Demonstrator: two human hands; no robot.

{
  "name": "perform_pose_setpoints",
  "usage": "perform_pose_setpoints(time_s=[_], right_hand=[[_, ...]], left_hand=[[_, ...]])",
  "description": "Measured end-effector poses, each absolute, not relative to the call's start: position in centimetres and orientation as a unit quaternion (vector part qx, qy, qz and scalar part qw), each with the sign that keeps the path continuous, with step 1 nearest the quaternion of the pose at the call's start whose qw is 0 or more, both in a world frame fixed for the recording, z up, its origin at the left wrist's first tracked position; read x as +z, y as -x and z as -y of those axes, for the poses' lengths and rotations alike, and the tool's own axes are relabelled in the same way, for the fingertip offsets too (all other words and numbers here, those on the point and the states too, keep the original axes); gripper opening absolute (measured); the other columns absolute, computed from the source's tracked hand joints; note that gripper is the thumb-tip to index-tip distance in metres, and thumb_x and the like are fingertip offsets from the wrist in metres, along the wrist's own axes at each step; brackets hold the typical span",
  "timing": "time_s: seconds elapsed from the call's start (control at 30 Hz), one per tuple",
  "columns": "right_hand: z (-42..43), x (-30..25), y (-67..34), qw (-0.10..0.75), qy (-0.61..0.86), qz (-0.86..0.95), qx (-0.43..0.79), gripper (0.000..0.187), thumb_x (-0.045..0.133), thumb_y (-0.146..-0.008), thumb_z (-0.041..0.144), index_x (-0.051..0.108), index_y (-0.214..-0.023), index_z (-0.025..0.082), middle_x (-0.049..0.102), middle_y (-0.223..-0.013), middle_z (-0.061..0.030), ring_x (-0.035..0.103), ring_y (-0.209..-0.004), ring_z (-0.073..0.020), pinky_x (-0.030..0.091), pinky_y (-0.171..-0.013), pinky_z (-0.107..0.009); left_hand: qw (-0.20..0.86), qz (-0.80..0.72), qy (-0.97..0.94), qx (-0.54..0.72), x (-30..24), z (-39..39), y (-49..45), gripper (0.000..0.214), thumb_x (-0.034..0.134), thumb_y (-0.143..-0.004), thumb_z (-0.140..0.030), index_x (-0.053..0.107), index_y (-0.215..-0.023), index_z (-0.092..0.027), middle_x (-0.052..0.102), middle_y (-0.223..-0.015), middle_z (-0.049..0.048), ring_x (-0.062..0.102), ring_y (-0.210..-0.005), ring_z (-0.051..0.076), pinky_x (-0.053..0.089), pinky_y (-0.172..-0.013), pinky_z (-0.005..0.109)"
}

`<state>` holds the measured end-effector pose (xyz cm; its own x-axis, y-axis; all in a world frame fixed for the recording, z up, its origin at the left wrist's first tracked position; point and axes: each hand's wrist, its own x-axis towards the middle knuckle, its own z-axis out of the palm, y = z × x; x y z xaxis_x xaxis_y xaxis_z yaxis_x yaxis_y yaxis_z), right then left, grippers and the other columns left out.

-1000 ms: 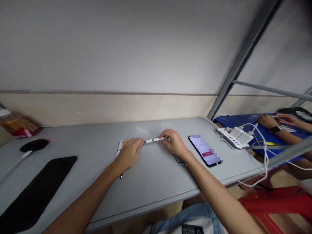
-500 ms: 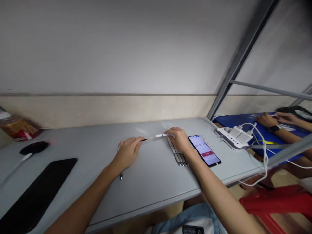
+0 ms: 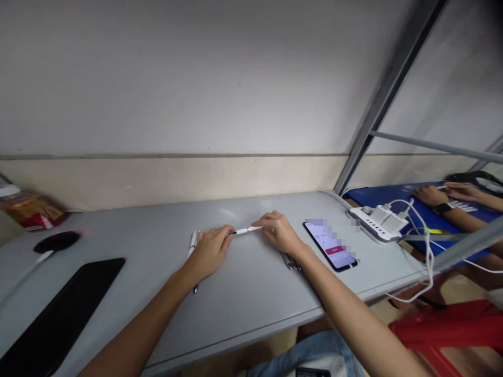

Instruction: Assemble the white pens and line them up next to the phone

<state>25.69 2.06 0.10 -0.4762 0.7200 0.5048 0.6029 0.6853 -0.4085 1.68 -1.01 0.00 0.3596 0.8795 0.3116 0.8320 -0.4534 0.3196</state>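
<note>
Pinching pen (image 3: 245, 230): left hand (image 3: 212, 246), right hand (image 3: 280, 233)

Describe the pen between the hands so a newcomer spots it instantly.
On the grey desk, find the left hand and right hand facing each other. The white pen runs between them, dark at its left end. Unlike the pens lying by the right forearm or partly hidden by the left hand, it is pinched at both ends.
</note>
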Motion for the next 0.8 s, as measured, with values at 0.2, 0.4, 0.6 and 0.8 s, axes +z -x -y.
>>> perform_pose_setpoints(time_s=[0.2, 0.4, 0.6, 0.8], right_hand=[[-1.4, 0.8, -25.2, 0.379, 0.369, 0.829, 0.180, 0.024, 0.061, -0.087, 0.021, 0.070, -0.109, 0.025, 0.071, -0.099, -0.0059, 0.058, -0.089, -0.0193, 0.042, -0.081, -0.033], [-1.4, 0.9, -25.1, 0.406, 0.390, 0.773, 0.295, 0.020, 0.066, -0.082, 0.032, 0.073, -0.096, 0.020, 0.072, -0.087, -0.0040, 0.059, -0.077, -0.0156, 0.041, -0.068, -0.026], [-1.6, 0.8, -25.0, 0.375, 0.390, 0.746, 0.389, 0.037, 0.047, -0.091, 0.045, 0.068, -0.088, 0.015, 0.059, -0.062, -0.0001, 0.048, -0.057, -0.0112, 0.035, -0.056, -0.023], [-1.7, 0.7, -25.3, 0.383, 0.371, 0.737, 0.415, 0.030, 0.064, -0.081, 0.041, 0.064, -0.098, 0.017, 0.060, -0.072, 0.0004, 0.052, -0.063, -0.0114, 0.039, -0.061, -0.023]], left_hand=[[0.031, -0.510, -0.836, 0.200, -0.4, 0.8, -1.3, 0.029, 0.029, -0.099, -0.034, 0.055, -0.097, -0.022, 0.064, -0.098, 0.0034, 0.057, -0.094, 0.022, 0.031, -0.078, 0.034], [0.035, -0.484, -0.851, 0.200, -0.1, 0.7, -1.1, 0.027, 0.030, -0.098, -0.033, 0.056, -0.099, -0.023, 0.063, -0.095, 0.0032, 0.054, -0.094, 0.021, 0.032, -0.079, 0.034], [0.033, -0.478, -0.851, 0.216, 0.5, 0.9, -1.2, 0.029, 0.029, -0.098, -0.033, 0.056, -0.101, -0.023, 0.063, -0.099, 0.0046, 0.052, -0.096, 0.021, 0.032, -0.080, 0.035], [0.039, -0.486, -0.847, 0.215, 0.7, 1.0, -1.2, 0.028, 0.028, -0.099, -0.033, 0.055, -0.101, -0.024, 0.062, -0.098, 0.0031, 0.052, -0.094, 0.021, 0.032, -0.079, 0.035]])
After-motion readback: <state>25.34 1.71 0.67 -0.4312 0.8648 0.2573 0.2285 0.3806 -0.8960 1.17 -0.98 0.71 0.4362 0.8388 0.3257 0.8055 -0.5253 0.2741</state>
